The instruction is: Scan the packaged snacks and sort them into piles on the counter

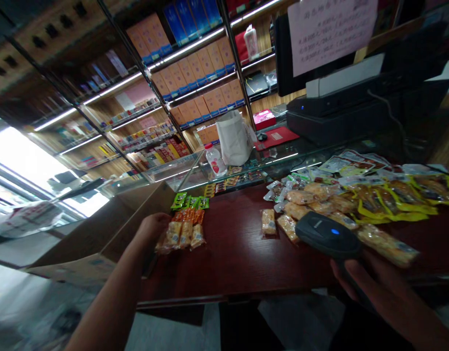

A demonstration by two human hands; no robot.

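Note:
My right hand [378, 287] is wrapped round the handle of a dark barcode scanner [329, 235] with a blue light on top. The scanner's head is over the near edge of a pile of clear-wrapped pastries [299, 210]. One wrapped pastry [268, 222] lies apart, left of the pile. At the left, my left hand [154, 228] is closed at the end of a row of wrapped pastries [185, 234], on a clear-wrapped pastry [161, 243] partly hidden under it. Behind that row lie orange packets [189, 216] and green packets [180, 200].
An open cardboard box [136, 207] stands left of the dark red counter [232, 234]. Yellow-edged food packs [400, 195] lie at right. Farther back are a glass case, a bottle [216, 161], a white bag [234, 139] and a monitor [283, 53].

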